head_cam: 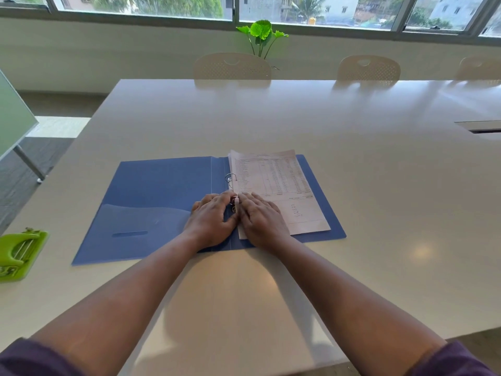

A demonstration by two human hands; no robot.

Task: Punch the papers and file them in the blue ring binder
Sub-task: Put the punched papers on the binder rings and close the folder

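Blue ring binder (151, 196) lying open mid-surface (366, 185), papers (279, 185) stacked on its right half, two rings, left hand (210, 222) and right hand (261, 219) grip clenched on the near ring (235, 202), one green hole punch (19, 253) far left, three chairs (231, 67) beyond, one plant (260, 32)

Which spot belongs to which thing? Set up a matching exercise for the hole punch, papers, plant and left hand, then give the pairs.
Things:
1. hole punch
2. papers
3. plant
4. left hand

Places:
A. on the binder's right half
B. behind a chair, by the window
C. at the binder's near ring
D. at the table's left edge

Pairs: 1-D, 2-A, 3-B, 4-C
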